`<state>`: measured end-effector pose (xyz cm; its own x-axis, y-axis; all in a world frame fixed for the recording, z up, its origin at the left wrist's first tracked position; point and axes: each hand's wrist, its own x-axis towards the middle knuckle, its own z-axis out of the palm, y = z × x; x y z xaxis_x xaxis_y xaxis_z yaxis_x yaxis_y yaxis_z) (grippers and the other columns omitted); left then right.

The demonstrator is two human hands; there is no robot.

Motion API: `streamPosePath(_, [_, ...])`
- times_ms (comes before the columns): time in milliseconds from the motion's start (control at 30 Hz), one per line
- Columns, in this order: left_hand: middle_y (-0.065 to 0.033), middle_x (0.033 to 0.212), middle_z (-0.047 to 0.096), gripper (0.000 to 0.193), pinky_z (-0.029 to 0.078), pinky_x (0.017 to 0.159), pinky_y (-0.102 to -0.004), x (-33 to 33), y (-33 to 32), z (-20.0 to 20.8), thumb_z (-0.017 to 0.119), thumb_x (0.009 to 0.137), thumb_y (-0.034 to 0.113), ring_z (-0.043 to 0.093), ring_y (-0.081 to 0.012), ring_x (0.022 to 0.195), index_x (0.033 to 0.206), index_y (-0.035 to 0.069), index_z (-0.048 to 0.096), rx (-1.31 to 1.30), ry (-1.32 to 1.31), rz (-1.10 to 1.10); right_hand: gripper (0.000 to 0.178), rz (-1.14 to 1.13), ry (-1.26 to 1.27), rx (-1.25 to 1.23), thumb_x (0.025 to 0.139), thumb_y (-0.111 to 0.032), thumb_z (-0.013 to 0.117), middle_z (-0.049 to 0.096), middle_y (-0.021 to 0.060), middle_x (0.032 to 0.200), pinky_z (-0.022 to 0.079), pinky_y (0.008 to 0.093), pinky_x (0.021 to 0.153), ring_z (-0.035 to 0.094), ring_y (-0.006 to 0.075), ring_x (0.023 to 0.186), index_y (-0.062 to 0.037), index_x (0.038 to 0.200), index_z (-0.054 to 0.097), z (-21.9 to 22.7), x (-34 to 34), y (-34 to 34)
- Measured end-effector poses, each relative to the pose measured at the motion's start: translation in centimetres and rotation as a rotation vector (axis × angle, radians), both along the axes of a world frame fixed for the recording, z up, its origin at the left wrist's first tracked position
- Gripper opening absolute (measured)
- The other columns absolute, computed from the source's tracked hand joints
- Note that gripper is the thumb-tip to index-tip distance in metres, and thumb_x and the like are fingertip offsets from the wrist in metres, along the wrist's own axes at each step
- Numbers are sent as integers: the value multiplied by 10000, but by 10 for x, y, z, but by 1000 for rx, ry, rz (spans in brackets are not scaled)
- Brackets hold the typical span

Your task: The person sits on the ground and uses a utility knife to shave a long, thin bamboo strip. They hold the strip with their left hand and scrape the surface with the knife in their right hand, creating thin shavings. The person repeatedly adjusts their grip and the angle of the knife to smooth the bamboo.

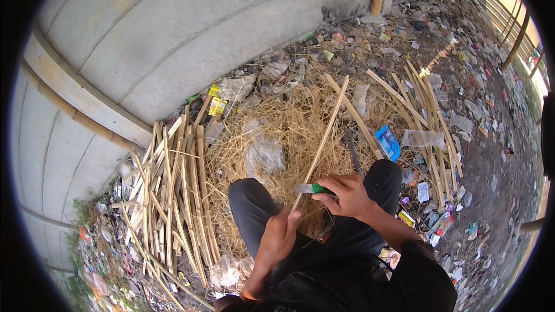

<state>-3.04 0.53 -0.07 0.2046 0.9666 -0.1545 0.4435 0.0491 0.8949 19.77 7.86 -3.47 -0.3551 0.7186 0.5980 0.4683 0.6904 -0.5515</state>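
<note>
I see the right hand [350, 197] gripping a knife [318, 189], left hand [278, 238] clamping a strip [323, 138]; blade angle's unclear, but slipping could cut the left

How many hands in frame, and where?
2. The left hand grips the lower part of a thin wooden strip; the right hand holds a green-handled knife at the strip. No others visible.

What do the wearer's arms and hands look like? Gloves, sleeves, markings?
Left hand and right hand are both ungloved, five-fingered; no rings or watch visible. The black right sleeve ends short of the wrist, leaving the forearm bare. A small orange strip shows by the left forearm; can't tell if band or trim. No cables seen.
</note>
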Motion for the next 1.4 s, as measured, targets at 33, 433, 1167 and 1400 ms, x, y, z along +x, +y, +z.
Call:
streamPosePath(33, [-260, 744, 604, 444, 479, 674, -517, 2, 1, 1, 441, 1180, 364, 615, -525, 735, 1096, -35, 616, 16, 5, 0, 298, 10, 10, 9, 958, -327, 810, 761, 71, 879, 576, 362, 576, 739, 259, 656, -79, 1096, 718, -4, -5, -4])
streamPosePath(433, [-295, 721, 585, 415, 461, 659, -551, 7, 1, -5, 467, 1173, 336, 590, -565, 741, 1079, -42, 609, -14, 13, 40, 296, -33, -39, 14, 915, -291, 853, 761, 85, 858, 566, 350, 563, 735, 258, 658, -58, 1060, 740, 7, -6, -3])
streamPosePath(1167, [-56, 677, 544, 614, 442, 536, -359, -47, -38, -38, 325, 1173, 556, 573, -208, 552, 1037, 24, 598, -442, -262, 35, 356, -619, 2, -236, 1108, -365, 634, 625, 82, 709, 419, 365, 568, 534, 150, 587, -34, 1182, 741, 1, 127, 118])
streamPosePath(1400, [8, 691, 455, 630, 415, 460, -254, -34, 6, -36, 266, 1165, 608, 513, -113, 524, 1068, 64, 570, -596, -600, -84, 395, 5, 680, -785, 1116, -349, 622, 615, 5, 743, 328, 264, 525, 411, 41, 571, -12, 1289, 733, 11, 39, 61])
